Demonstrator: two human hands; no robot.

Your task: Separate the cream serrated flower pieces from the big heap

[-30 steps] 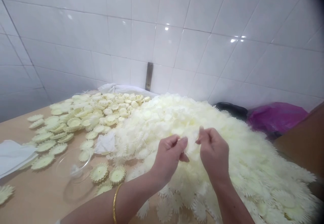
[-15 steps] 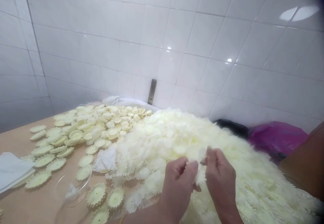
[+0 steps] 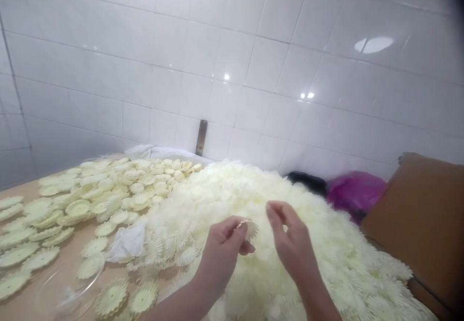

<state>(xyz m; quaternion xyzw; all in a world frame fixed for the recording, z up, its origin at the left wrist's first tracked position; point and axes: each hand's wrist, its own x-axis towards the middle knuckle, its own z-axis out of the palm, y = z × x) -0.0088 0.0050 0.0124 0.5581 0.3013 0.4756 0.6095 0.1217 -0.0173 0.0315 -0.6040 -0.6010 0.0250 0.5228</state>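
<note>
My left hand (image 3: 222,253) pinches a small pale fringed petal disc (image 3: 250,228) between thumb and fingers, over a big heap of white fringed petal discs (image 3: 326,243). My right hand (image 3: 290,243) hovers just right of it, fingers curled in a loose pinch, with nothing clearly in them. Both hands are above the middle of the heap. To the left, several yellowish assembled flower discs (image 3: 72,210) lie spread on the wooden table (image 3: 25,301).
A clear glass dish (image 3: 68,287) sits near the table's front left. A white cloth scrap (image 3: 126,243) lies by the heap. A pink plastic bag (image 3: 353,190), a black object (image 3: 306,182) and a brown cardboard box (image 3: 420,219) stand at right. White tiled wall behind.
The camera has tilted up and turned right. My hands have drawn slightly apart; the disc both pinched is now held by the left hand alone.
</note>
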